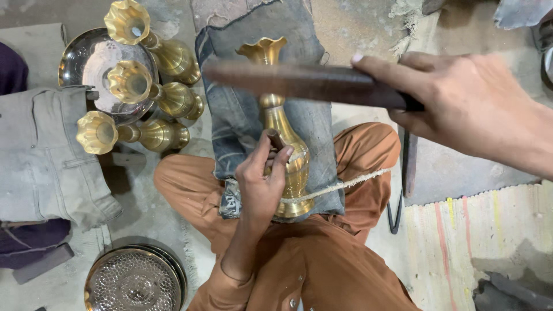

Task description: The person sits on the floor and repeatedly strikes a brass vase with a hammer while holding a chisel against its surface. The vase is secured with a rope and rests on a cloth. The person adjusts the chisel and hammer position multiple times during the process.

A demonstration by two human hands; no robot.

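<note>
Two hands busy: left hand point(262, 187) pinches punch point(275, 140) against vase point(283, 129) on denim pad point(236, 115); right hand point(461, 101), 2 o'clock, clamps hammer point(305, 83), ready to strike.

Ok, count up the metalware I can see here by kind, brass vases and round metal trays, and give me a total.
Brass vases: 4, one under the left hand on the denim pad at, three lying by the tray at.
Round metal trays: 2, a plain one and an engraved one.
Total: 6.
</note>
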